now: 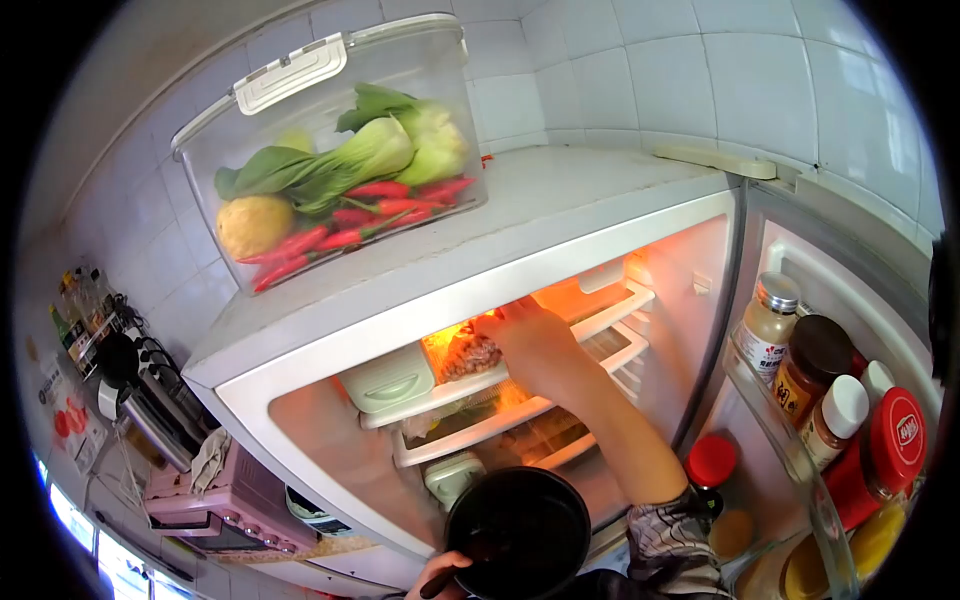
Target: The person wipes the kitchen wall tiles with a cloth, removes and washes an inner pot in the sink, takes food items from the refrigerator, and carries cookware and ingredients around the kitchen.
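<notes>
At the bottom of the view, my left hand (437, 574) is closed around the handle of a black pan (520, 535), which is tilted with its dark inside facing me. My right hand (530, 340) reaches into the open fridge (310, 410) at the upper shelf. Its fingers, partly hidden, close at the top of what looks like a clear bag of reddish-brown pieces (470, 355). Beside that bag sits a pale lidded container (388, 378). Lower down, another pale container (455, 478) stands behind the pan, near shelves holding bagged food.
On the fridge top stands a clear box (330, 100) with greens, red chillies and a round yellowish vegetable. The open door (800, 470) at right carries several jars, including a red-lidded one (890, 440). A pink oven (235, 500) is at lower left.
</notes>
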A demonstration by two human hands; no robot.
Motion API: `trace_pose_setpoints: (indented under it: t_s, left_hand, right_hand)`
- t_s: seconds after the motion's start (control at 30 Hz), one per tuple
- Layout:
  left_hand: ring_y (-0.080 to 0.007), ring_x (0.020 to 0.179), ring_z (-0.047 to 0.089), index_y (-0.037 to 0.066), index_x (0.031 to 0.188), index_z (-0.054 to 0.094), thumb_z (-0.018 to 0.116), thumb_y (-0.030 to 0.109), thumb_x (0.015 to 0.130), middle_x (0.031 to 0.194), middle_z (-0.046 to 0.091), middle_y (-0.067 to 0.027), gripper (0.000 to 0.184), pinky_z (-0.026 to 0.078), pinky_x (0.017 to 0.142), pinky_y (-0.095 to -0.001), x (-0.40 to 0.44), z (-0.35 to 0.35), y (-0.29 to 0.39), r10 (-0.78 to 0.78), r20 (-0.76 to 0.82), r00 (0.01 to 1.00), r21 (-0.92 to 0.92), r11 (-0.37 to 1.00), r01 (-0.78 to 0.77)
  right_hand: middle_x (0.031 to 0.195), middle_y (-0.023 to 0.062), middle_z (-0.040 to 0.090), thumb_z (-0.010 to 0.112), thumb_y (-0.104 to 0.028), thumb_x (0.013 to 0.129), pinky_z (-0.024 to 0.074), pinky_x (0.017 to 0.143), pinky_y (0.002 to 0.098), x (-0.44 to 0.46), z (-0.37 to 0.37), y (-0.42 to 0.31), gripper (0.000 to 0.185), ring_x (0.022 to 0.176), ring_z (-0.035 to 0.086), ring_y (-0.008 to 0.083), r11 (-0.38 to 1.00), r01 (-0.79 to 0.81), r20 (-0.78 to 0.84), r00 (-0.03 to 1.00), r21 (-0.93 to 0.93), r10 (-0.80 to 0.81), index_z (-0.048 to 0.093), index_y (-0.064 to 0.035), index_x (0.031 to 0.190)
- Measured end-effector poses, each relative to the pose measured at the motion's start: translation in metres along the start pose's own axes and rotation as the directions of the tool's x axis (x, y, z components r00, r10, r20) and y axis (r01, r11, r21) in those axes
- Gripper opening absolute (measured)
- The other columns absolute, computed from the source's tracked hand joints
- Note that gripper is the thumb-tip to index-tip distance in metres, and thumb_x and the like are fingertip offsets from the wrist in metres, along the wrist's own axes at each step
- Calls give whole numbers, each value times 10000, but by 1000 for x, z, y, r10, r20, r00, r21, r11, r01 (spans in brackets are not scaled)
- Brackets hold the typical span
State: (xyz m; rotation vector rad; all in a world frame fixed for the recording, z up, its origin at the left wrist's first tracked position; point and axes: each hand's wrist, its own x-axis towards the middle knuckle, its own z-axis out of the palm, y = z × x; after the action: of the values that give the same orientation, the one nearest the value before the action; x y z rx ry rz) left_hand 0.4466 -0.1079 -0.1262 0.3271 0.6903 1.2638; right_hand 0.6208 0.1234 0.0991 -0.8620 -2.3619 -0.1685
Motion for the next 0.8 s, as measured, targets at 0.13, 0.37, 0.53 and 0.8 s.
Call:
trace_pose_setpoints:
  t_s: [0.13, 0.37, 0.53, 0.8]
  left_hand:
    - [-279, 898, 613, -53, 1044, 592, 581, 136, 688, 968, 650, -156, 403, 472, 884, -356, 9, -7, 2, -87, -88, 992, 73, 993, 94]
    - [-289, 936, 599, -47, 1093, 561, 570, 132, 696, 1013, 634, -162, 436, 458, 905, -373, 9, -3, 6, -104, -70, 992, 20, 994, 106]
    - [-297, 963, 589, -43, 1128, 540, 562, 130, 701, 1045, 622, -167, 461, 448, 921, -385, 12, -6, 10, -98, -77, 992, 9, 995, 99]
    - [-309, 1006, 573, -36, 1184, 505, 550, 126, 710, 1096, 603, -174, 503, 432, 945, -404, 23, -3, 13, -118, -74, 990, -1, 993, 119]
  right_hand:
    - [1042, 173, 530, 546, 0, 712, 443, 834, 429, -23, 1, -7, 419, 979, 507, 345, 999, 50, -67, 996, -8, -51, 573, -61, 1126]
    - [1050, 182, 542, 545, -93, 756, 407, 849, 478, 4, 13, 11, 346, 945, 498, 361, 998, 46, -425, 903, -37, -58, 572, -41, 1097]
    - [1242, 164, 497, 533, -205, 851, 413, 919, 475, 91, 18, 34, 433, 1156, 464, 333, 980, -113, 43, 993, 163, 107, 456, -57, 1251]
    - [1262, 151, 487, 523, -258, 869, 413, 933, 483, 173, 79, 41, 446, 1164, 468, 321, 944, -293, 187, 946, 154, 263, 449, -61, 1263]
